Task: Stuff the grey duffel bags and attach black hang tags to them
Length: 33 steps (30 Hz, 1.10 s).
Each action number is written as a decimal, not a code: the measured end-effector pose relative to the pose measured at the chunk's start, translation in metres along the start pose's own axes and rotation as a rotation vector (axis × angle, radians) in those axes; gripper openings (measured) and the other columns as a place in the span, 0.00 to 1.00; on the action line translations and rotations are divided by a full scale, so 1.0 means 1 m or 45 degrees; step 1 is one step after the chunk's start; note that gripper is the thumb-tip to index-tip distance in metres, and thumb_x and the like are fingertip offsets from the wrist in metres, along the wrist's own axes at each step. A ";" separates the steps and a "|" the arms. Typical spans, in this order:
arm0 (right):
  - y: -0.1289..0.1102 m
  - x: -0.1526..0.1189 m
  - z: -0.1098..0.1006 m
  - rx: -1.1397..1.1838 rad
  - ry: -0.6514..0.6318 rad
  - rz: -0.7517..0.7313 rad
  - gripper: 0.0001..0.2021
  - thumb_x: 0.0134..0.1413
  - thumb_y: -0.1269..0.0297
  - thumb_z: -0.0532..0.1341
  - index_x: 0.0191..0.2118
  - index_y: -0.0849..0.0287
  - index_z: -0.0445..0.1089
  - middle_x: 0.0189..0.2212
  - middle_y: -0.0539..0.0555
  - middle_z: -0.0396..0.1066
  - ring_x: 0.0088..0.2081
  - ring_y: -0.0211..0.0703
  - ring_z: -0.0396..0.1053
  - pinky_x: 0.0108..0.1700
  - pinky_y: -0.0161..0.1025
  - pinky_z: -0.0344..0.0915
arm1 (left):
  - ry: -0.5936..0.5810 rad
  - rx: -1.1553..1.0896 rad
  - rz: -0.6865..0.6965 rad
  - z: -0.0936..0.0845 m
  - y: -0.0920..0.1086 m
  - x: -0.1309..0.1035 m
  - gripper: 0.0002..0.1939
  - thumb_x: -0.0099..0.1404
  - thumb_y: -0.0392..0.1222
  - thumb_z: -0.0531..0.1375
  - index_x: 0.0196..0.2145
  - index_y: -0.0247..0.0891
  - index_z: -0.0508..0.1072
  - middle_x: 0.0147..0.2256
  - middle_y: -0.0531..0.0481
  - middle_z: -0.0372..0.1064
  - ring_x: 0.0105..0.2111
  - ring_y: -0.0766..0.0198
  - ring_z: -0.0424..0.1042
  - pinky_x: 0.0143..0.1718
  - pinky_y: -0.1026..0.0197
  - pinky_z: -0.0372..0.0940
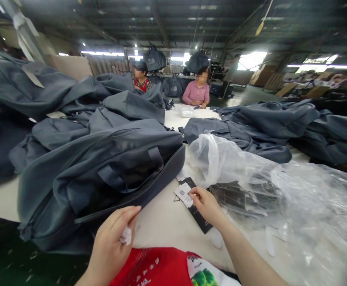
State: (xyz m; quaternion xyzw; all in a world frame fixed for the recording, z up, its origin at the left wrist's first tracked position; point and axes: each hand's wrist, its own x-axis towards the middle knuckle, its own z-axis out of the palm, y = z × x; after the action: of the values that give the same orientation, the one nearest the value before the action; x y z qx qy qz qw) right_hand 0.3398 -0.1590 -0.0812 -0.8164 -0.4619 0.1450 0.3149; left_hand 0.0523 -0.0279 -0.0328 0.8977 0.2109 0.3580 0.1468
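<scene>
White tag (183, 192) meets the curled right hand (206, 201).

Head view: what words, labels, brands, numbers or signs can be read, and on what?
None legible for certain.
White tag in the right hand: square code and print, too small.
Black card: pale print, too small.
Dark printed item under plastic: blurred.
Red apron: white characters, blurred.
Its white panel: partial lettering, unreadable.
</scene>
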 end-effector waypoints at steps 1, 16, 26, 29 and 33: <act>-0.014 0.003 -0.007 0.060 0.046 -0.087 0.08 0.60 0.62 0.55 0.37 0.59 0.70 0.27 0.51 0.70 0.29 0.40 0.66 0.33 0.36 0.60 | 0.001 0.046 0.019 -0.005 0.000 0.014 0.15 0.66 0.33 0.53 0.49 0.42 0.70 0.44 0.48 0.73 0.44 0.62 0.72 0.46 0.62 0.67; -0.083 0.052 -0.041 0.256 0.205 -0.586 0.04 0.55 0.72 0.58 0.34 0.57 0.68 0.36 0.53 0.69 0.36 0.39 0.67 0.40 0.35 0.64 | -1.192 -0.057 -0.686 0.075 -0.030 0.146 0.26 0.54 0.57 0.60 0.42 0.33 0.74 0.33 0.43 0.77 0.30 0.54 0.76 0.25 0.61 0.66; -0.040 0.146 -0.035 0.250 0.321 -0.127 0.26 0.49 0.79 0.52 0.57 0.64 0.62 0.57 0.62 0.63 0.60 0.47 0.58 0.63 0.46 0.52 | -0.579 0.961 -0.377 -0.077 -0.001 0.260 0.16 0.61 0.45 0.50 0.40 0.38 0.74 0.38 0.37 0.75 0.38 0.43 0.75 0.38 0.46 0.67; -0.026 0.167 -0.024 0.334 0.126 -0.017 0.27 0.46 0.76 0.56 0.56 0.64 0.65 0.55 0.62 0.67 0.57 0.50 0.63 0.60 0.46 0.57 | -0.149 1.209 -0.523 -0.079 -0.010 0.293 0.24 0.62 0.44 0.49 0.51 0.26 0.68 0.46 0.25 0.68 0.43 0.34 0.72 0.35 0.43 0.67; -0.009 0.177 -0.020 0.522 0.047 -0.045 0.21 0.51 0.75 0.51 0.50 0.59 0.71 0.50 0.55 0.72 0.52 0.43 0.67 0.55 0.41 0.62 | -0.253 1.169 -0.057 -0.032 0.001 0.285 0.27 0.62 0.35 0.45 0.59 0.34 0.60 0.50 0.31 0.66 0.41 0.42 0.74 0.36 0.47 0.67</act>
State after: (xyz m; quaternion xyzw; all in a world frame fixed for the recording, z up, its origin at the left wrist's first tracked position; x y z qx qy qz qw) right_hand 0.4383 -0.0132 -0.0508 -0.7296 -0.4310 0.2157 0.4852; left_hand 0.2165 0.1122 0.1552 0.8949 0.3516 0.1368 -0.2385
